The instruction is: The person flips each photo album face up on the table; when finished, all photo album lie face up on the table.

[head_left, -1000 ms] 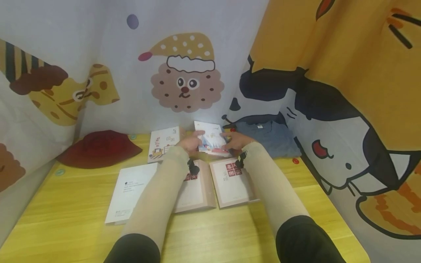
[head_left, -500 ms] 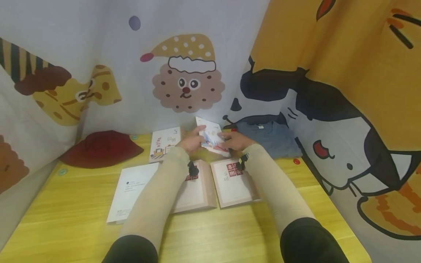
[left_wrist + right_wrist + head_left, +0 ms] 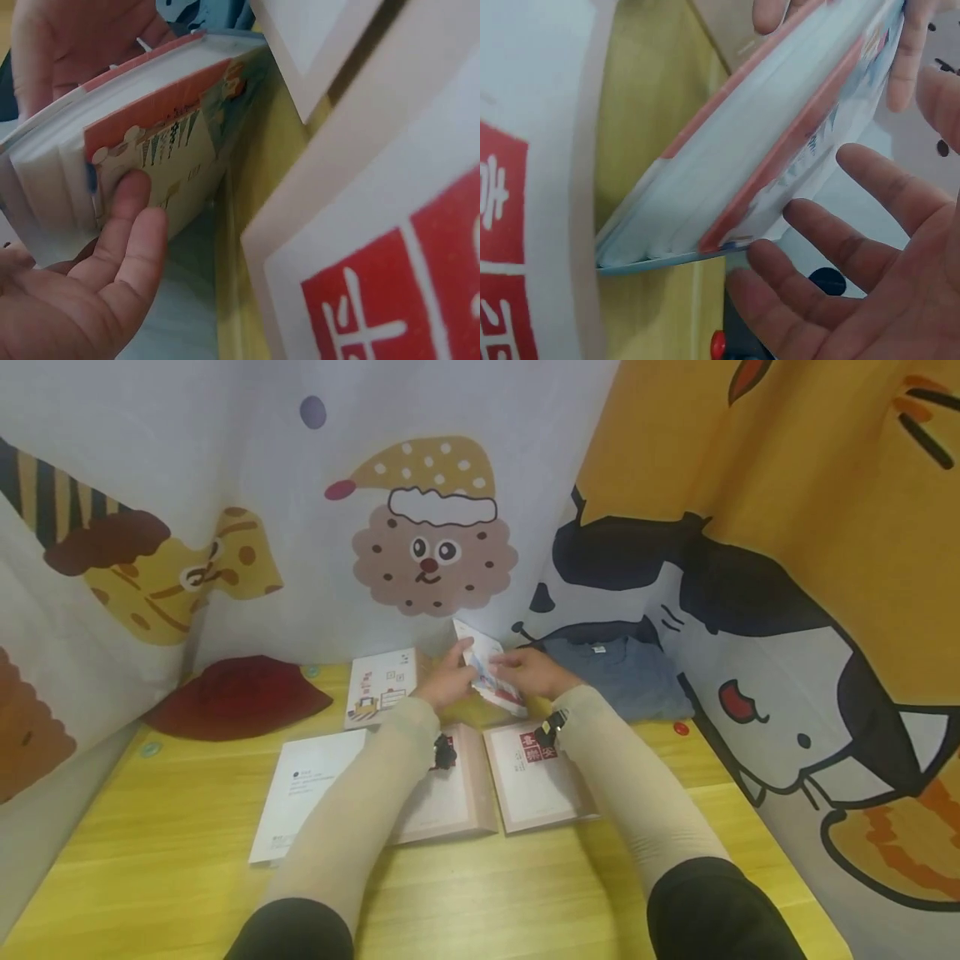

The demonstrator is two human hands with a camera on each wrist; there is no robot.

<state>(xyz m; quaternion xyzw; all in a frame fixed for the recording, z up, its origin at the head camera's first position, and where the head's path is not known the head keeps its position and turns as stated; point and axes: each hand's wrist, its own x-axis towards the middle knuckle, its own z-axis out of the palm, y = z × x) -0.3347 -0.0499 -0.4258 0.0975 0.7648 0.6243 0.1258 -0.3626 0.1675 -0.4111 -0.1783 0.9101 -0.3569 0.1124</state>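
Observation:
My left hand [image 3: 446, 678] grips a thick book [image 3: 491, 672] with an illustrated white cover and red trim, its fingers on one cover and its thumb side on the other. The book stands tilted at the table's back; its page edges [image 3: 742, 142] face the right wrist camera. My right hand [image 3: 855, 262] has extended, spread fingers at the illustrated cover; whether all the fingertips touch it I cannot tell. Under the forearms lie two books with red character squares, the left one [image 3: 435, 810] partly hidden by the sleeve, the right one [image 3: 543, 789] beside it.
A white book [image 3: 300, 802] lies face down at the left. Behind it is another illustrated book [image 3: 382, 685]. A dark red hat [image 3: 243, 697] sits at the back left, a folded blue-grey shirt [image 3: 618, 681] at the back right. A printed curtain [image 3: 262, 460] hangs behind the table.
The held book has tipped from lying nearly flat to a steeper, more edge-on angle, its far corner rising. Both hands have turned with it. The other books have stayed put.

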